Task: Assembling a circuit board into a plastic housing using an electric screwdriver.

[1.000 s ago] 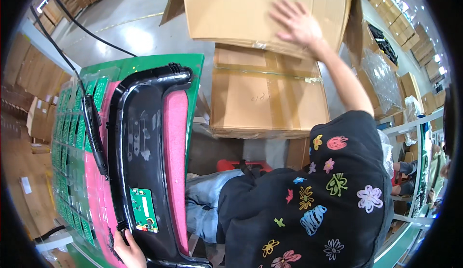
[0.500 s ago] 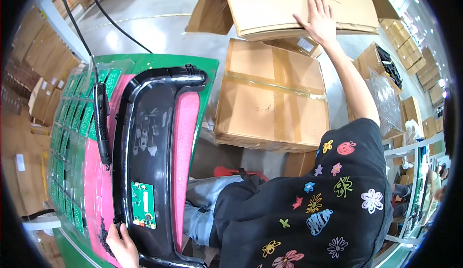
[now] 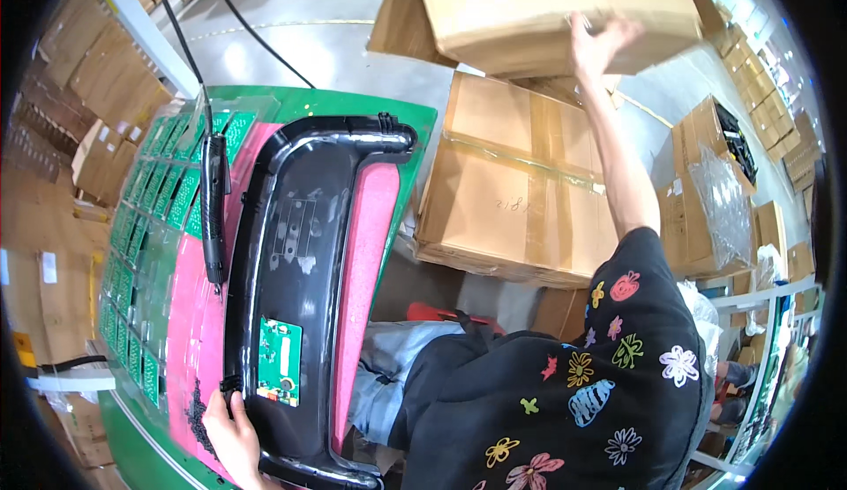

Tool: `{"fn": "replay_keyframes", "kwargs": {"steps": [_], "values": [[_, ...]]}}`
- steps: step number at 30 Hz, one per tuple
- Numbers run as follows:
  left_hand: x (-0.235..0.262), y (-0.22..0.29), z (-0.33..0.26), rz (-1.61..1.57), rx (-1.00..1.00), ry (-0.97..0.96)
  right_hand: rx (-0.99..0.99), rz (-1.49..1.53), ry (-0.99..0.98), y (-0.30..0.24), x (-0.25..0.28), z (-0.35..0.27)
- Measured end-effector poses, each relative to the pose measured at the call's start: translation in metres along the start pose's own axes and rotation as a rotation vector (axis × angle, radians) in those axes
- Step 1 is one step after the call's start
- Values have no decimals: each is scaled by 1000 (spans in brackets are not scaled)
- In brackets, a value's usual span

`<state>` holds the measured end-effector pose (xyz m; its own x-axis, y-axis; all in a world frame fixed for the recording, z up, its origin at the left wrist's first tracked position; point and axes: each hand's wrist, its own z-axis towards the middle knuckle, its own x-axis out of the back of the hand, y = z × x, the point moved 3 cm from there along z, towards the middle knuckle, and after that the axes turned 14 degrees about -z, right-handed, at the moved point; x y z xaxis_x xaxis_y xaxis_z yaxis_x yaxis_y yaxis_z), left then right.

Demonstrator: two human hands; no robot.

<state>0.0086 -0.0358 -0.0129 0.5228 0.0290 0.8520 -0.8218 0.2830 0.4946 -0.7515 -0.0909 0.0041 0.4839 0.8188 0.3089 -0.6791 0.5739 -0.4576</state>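
Observation:
A long black plastic housing (image 3: 300,181) with curled ends lies on pink foam (image 3: 371,216) over a green table. A small green circuit board (image 3: 280,362) sits in its near part. My left hand (image 3: 232,428) is closed on the housing's left edge, near its lower end, by a small clip. My right arm is stretched far forward. At the front edge of a large cardboard box (image 3: 565,5), my right hand (image 3: 604,44) has its thumb and fingers apart, with the fingers blurred by motion. No object shows between them.
A taped carton (image 3: 520,199) stands right of the table. Left of the housing hangs a black electric screwdriver (image 3: 214,216) on a cable. Clear trays of green circuit boards (image 3: 168,194) line the table's left side. An open carton (image 3: 706,142) with black parts stands further right.
My right hand has gone from lying flat on the box top to its front edge, and more of the box's front shows. My left hand keeps its hold. The whole view has shifted slightly.

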Motion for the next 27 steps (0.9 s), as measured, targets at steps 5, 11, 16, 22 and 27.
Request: {"fn": "replay_keyframes", "kwargs": {"steps": [5, 11, 16, 22, 27], "values": [[4, -4, -4, 20, 28, -49, -164, 708, -836, -79, 53, 53], [29, 42, -3, -31, 40, 64, 156, 563, -970, -77, 30, -39], [64, 53, -51, 7, -142, 551, 653, 255, -1198, -60, 26, -168], [117, -40, -144, -147, 46, 1111, 358, 402, -1521, -47, 55, -256], [108, -103, -198, -754, 330, 1218, 156, 632, -1660, -47, 74, -333]]}}
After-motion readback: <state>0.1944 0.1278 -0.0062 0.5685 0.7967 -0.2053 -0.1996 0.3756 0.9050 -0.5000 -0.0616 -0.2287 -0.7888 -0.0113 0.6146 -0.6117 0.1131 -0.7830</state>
